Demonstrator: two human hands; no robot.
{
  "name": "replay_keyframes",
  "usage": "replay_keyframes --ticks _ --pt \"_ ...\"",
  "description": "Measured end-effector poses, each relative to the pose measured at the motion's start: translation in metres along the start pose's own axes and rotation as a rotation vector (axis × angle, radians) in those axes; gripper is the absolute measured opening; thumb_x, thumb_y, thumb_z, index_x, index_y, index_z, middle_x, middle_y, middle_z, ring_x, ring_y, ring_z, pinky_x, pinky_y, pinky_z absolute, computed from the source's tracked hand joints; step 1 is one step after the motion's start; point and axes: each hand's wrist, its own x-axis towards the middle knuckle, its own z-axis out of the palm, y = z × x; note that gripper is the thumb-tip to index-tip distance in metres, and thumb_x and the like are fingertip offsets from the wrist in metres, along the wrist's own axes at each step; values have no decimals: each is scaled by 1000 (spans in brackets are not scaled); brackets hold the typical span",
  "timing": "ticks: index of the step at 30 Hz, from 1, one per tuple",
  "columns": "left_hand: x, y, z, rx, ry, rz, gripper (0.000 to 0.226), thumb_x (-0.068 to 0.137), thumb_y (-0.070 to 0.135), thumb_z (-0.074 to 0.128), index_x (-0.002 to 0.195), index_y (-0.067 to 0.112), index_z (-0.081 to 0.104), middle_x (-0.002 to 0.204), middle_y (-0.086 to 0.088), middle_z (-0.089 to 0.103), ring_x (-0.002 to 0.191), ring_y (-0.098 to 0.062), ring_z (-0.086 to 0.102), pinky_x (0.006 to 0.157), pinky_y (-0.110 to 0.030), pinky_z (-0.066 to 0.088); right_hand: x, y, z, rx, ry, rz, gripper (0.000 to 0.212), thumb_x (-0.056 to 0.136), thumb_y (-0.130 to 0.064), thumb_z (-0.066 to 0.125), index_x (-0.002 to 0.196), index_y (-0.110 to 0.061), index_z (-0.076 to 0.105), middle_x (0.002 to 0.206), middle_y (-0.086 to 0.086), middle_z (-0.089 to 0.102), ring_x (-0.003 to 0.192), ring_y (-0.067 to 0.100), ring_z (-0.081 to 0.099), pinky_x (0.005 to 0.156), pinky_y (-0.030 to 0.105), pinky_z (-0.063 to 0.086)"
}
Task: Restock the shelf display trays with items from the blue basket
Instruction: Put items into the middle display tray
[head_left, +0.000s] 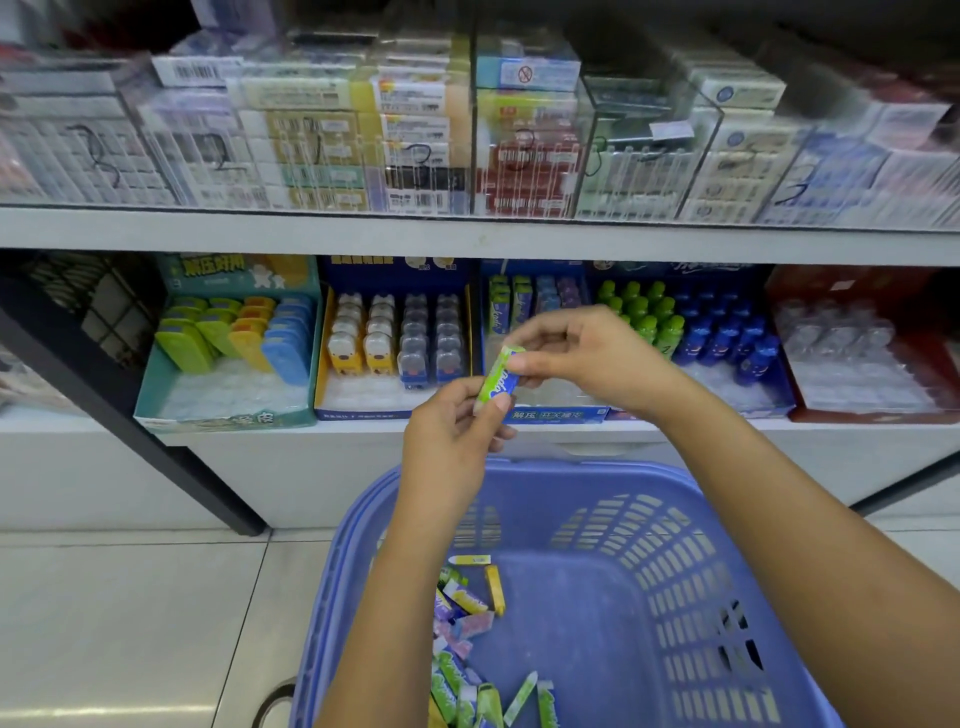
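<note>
Shelving: a white shelf board (467, 236) runs across the view. Clear cases of stacked boxes (519, 145) stand above it and a row of display trays sits on the level below.
Blue basket (675, 597): it is on the floor below me, in front of the lower shelf, with both my forearms reaching over it.
Teal tray (223, 418): far left of the row, it holds green, yellow and blue cases standing at the back.
Yellow-edged tray (363, 413): just beside the teal one, it holds rows of small clear-topped items, yellow on the left and blue on the right.
Middle blue tray (561, 414): directly behind my hands, with a few upright packets at its back.
Bottle tray (727, 338): right of the middle tray, it holds green bottles on its left and blue bottles on its right.
Red tray (857, 410): far right, its contents too blurred for me to tell.
Loose packets (467, 623): a scatter of green, purple, pink and yellow ones lies on the basket floor, along its left side.
Right hand (587, 353): my fingertips pinch the upper end of the green packet.
Left hand (452, 436): my thumb and fingers pinch its lower end.
Green packet (498, 374): it is tilted between my two hands, above the basket and in front of the middle blue tray.
</note>
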Motion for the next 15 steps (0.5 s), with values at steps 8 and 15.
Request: replay_keyframes --ticks 8,15 --pt "-4 -18 29 804 -193 193 59 96 24 49 149 15 23 157 3 20 146 -11 10 114 -18 9 50 3 -37 -443 589 145 17 88 -22 63 99 -10 61 90 -1 54 80 9 51 65 15 36" --pt "-1 -24 32 852 -191 219 62 95 22 51 150 15 22 157 3 19 146 -11 7 117 -21 7 75 14 -37 -399 409 137 9 88 -29 62 86 -21 60 81 -3 55 73 12 47 71 21 39"
